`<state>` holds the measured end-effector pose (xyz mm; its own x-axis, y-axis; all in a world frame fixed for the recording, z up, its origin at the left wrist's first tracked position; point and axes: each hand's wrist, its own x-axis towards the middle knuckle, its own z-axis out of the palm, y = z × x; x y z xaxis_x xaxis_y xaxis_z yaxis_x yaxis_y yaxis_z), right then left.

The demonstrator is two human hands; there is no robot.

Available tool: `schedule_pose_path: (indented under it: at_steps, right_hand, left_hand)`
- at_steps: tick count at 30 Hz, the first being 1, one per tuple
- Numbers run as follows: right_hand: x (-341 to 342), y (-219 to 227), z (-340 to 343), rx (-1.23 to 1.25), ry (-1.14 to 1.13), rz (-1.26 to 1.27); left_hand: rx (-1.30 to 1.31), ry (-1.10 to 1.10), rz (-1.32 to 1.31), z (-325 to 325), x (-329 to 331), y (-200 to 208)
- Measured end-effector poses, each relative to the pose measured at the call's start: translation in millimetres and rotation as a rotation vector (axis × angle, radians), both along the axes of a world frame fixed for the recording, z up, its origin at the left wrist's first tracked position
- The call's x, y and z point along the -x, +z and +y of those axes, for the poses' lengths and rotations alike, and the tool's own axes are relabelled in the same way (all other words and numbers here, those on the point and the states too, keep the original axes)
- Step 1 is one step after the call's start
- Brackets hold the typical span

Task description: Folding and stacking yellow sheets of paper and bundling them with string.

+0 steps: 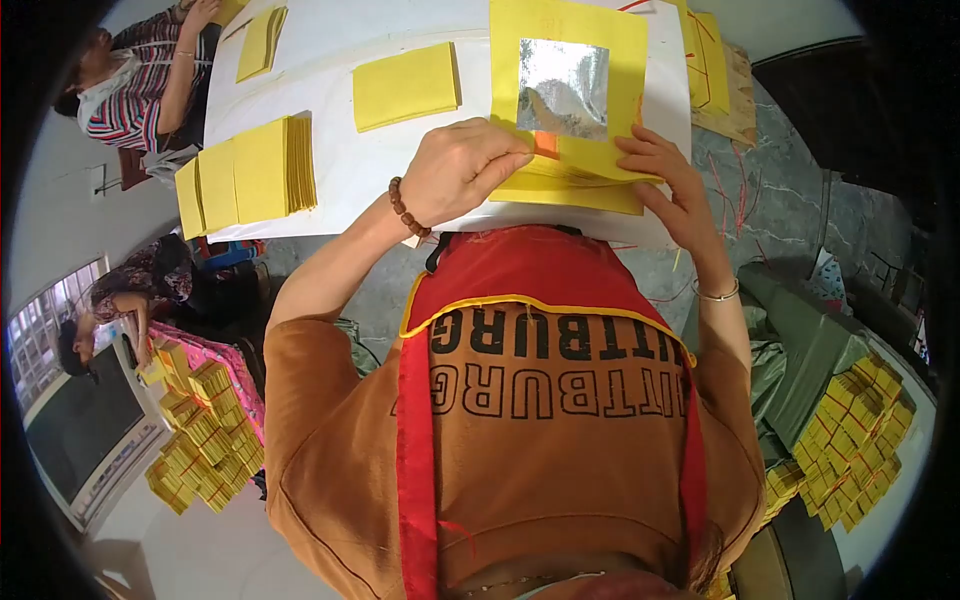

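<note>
Sorting the sheets seemed in hand: on the white flat surface, the right hand gripped the edge of the rectangular yellow paper stack with a silver square. The left hand pinched closed, its hold unclear; the next move called for even layers.

Bright light is covering the white tabletop; the silver foil square is returning patchy glare. Pale light is showing at the barred window. Fisheye distortion is bending straight edges near the rim, black vignetting is enclosing the corners, and the dark far-right margin is losing detail.
</note>
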<state>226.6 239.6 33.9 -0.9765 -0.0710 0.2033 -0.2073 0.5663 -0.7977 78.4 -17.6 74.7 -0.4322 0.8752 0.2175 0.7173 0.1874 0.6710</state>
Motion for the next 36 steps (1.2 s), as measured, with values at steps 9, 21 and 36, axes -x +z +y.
schedule_pose_path:
  at_steps: [9,21,36]
  right_hand:
    - [1.1,3.7,0.6,0.235,0.009,-0.063]
    - [5.2,2.8,-7.4,0.166,-0.067,-0.051]
    - [28.1,-4.9,-4.0,-0.122,-0.110,0.162]
  left_hand:
    - [-0.001,-0.017,-0.044,-0.5,2.2,-0.7]
    - [0.023,0.048,-0.203,-0.6,5.1,-6.2]
    - [0.088,-0.061,0.373,-0.5,28.9,-41.5]
